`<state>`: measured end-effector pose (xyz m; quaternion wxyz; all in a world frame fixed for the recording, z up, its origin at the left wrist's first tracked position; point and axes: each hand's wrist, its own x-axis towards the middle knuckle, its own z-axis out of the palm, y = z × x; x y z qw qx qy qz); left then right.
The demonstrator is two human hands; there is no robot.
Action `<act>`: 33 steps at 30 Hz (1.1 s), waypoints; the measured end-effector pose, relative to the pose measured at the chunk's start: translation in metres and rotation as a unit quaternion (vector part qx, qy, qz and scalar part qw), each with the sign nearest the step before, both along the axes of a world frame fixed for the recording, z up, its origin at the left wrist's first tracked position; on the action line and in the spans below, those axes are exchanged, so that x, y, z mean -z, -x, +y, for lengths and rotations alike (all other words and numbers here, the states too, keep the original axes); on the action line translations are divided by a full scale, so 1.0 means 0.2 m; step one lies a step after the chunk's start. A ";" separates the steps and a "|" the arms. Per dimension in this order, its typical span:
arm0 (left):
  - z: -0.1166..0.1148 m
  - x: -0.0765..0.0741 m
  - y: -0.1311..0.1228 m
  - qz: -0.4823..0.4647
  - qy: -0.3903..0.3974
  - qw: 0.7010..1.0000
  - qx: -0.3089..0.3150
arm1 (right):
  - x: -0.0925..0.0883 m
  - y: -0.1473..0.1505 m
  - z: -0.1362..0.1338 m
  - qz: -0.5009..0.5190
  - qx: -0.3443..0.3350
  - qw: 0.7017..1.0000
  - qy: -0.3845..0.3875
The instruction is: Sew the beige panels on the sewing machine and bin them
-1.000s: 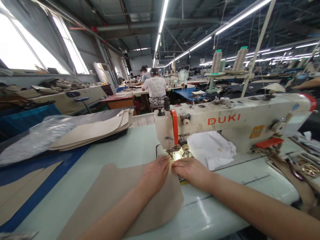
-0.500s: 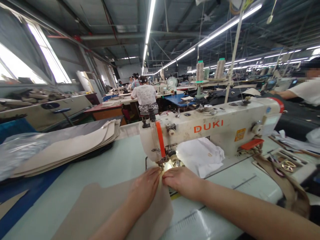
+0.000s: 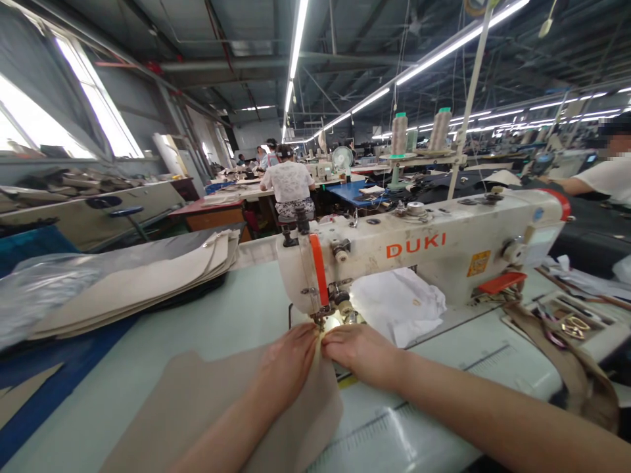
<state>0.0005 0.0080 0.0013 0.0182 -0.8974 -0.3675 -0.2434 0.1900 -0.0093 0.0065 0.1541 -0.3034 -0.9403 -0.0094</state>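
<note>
A white sewing machine (image 3: 424, 253) marked DUKI stands on a pale green table. Under its needle lies the edge of a large beige fabric piece (image 3: 217, 394), which spreads left and toward me. My left hand (image 3: 290, 358) rests on that fabric just left of the needle, its fingers together and pressing the edge. On the right, my right hand (image 3: 357, 348) pinches the same edge, close to the left fingertips. A small lamp lights the spot. The fingertips partly hide the needle and presser foot.
Stacked beige panels (image 3: 148, 282) under clear plastic lie at the left. A crumpled white cloth (image 3: 399, 305) sits beneath the machine arm. A tray (image 3: 586, 322) with scissors is at the right, beside a brown strip. Two thread cones stand behind. Other people sit further off.
The view has shifted slightly, so the machine sits a little further right. Both hands keep nearly the same place at the needle, on the fabric.
</note>
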 end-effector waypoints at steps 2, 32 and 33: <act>0.00 0.01 0.00 -0.004 -0.001 1.000 -0.005 | 0.00 0.00 0.00 -0.002 0.003 1.000 -0.001; -0.66 0.01 0.27 0.014 0.081 0.994 -0.077 | 0.02 0.08 -0.16 0.065 -0.108 0.986 -0.107; -0.72 0.04 0.32 0.041 0.084 0.994 -0.048 | 0.02 0.08 -0.17 0.078 -0.106 0.986 -0.105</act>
